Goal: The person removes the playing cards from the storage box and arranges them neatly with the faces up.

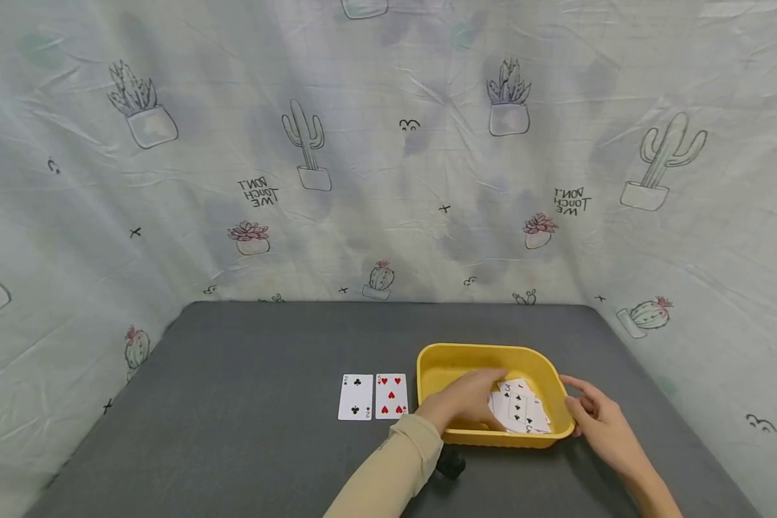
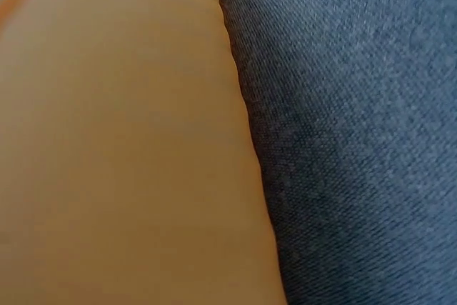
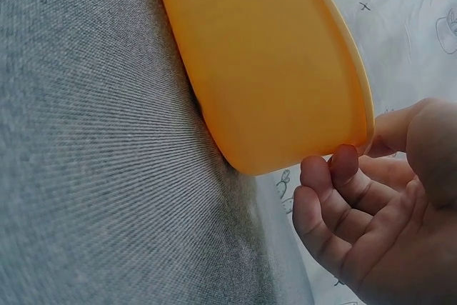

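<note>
A yellow plastic bin point(image 1: 479, 350) stands on the dark grey tabletop, with loose playing cards point(image 1: 521, 408) lying face up in its right part. My left hand point(image 1: 469, 397) reaches over the bin's left front side, its thumb and fingers spread apart at the left edge of the cards. Whether it touches a card cannot be made out. At the bin's right end, my right hand point(image 1: 598, 424) holds the rim and outer wall. In the right wrist view, curled fingertips point(image 3: 314, 169) meet that wall. The left wrist view shows only the bin's outer side point(image 2: 128, 141) and the tabletop.
A two of clubs point(image 1: 355, 397) and a five of hearts point(image 1: 391, 396) lie face up side by side, left of the bin. A small black object point(image 1: 450, 464) sits below the left wrist. Behind the table point(image 1: 233, 403) hangs a cactus-print curtain point(image 1: 388, 158).
</note>
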Motion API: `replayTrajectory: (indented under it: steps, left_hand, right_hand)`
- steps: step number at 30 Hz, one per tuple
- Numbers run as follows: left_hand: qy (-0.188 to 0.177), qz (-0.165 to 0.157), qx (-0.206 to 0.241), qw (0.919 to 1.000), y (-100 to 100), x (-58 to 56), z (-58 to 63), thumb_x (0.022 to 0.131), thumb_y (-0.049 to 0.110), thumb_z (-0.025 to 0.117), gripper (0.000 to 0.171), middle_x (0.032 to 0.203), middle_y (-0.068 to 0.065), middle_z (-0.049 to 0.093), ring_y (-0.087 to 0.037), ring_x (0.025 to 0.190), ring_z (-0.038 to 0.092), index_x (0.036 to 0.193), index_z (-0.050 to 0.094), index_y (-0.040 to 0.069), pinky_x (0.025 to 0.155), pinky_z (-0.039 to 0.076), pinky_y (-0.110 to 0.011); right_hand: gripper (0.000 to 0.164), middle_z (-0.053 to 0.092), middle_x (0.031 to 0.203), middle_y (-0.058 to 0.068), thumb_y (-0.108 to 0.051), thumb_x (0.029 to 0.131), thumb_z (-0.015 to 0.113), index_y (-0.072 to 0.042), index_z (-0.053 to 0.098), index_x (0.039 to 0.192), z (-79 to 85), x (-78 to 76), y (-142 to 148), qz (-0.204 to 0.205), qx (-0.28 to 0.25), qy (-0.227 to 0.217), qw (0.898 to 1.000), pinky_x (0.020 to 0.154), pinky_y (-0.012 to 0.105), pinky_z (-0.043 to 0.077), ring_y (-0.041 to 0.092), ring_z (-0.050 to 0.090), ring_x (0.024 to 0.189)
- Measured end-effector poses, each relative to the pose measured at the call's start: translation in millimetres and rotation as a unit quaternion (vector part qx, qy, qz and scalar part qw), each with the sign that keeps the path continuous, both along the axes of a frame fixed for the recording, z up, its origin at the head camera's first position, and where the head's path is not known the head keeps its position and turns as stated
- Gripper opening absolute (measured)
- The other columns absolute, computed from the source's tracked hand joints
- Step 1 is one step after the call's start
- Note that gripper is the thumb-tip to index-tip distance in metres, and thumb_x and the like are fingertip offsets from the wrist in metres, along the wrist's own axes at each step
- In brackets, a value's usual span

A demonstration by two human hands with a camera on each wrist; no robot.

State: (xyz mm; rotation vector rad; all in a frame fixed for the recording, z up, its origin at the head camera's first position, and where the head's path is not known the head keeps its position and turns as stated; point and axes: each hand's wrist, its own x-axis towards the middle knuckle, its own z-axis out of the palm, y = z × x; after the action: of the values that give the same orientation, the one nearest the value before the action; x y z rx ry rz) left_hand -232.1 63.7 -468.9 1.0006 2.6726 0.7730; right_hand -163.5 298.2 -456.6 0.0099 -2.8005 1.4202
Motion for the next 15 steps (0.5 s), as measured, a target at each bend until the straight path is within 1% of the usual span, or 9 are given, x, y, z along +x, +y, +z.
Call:
replayTrajectory:
  steps: [1, 5, 9, 15]
  left_hand:
    - [0.005, -0.001, -0.008, 1.0, 0.8, -1.0, -0.2, 0.073, 0.033, 0.089, 0.089, 0.145, 0.009, 0.046, -0.005, 0.128, 0.043, 0.148, 0.045, 0.014, 0.105, 0.031, -0.019]
    - [0.001, 0.007, -0.012, 0.9999, 2.3, -3.3, -0.7, 0.072, 0.035, 0.09, 0.087, 0.138, 0.012, 0.051, -0.003, 0.124, 0.046, 0.145, 0.048, 0.016, 0.103, 0.033, -0.019]
    - [0.006, 0.014, -0.008, 0.9998, 3.4, -5.3, -0.1, 0.07, 0.037, 0.09, 0.091, 0.134, 0.011, 0.054, -0.003, 0.121, 0.047, 0.146, 0.045, 0.014, 0.102, 0.035, -0.019]
    - [0.015, 0.022, 0.008, 0.9996, 5.9, -9.1, 2.3, 0.069, 0.04, 0.09, 0.095, 0.135, 0.008, 0.052, -0.004, 0.122, 0.047, 0.146, 0.043, 0.011, 0.101, 0.035, -0.019]
  right_hand:
    - [0.045, 0.058, 0.077, 0.011, -0.021, 0.105, 0.049, -0.002, 0.039, 0.145, 0.1, -0.8, 0.2, 0.0, 0.001, -0.001, 1.0, 0.058, 0.032, 0.047, 0.023, 0.055, 0.065]
    - [0.046, 0.058, 0.078, 0.011, -0.022, 0.105, 0.049, -0.002, 0.039, 0.145, 0.6, -3.6, 1.6, 0.002, 0.0, -0.005, 1.0, 0.058, 0.032, 0.047, 0.024, 0.056, 0.065]
    - [0.046, 0.059, 0.08, 0.011, -0.021, 0.105, 0.049, -0.001, 0.039, 0.145, 2.2, -6.2, 3.5, 0.007, -0.005, -0.003, 1.0, 0.058, 0.032, 0.048, 0.024, 0.056, 0.066]
    - [0.045, 0.06, 0.08, 0.011, -0.02, 0.105, 0.049, 0.0, 0.04, 0.145, 4.2, -12.1, 6.7, 0.011, -0.002, 0.003, 1.0, 0.058, 0.031, 0.048, 0.023, 0.056, 0.065]
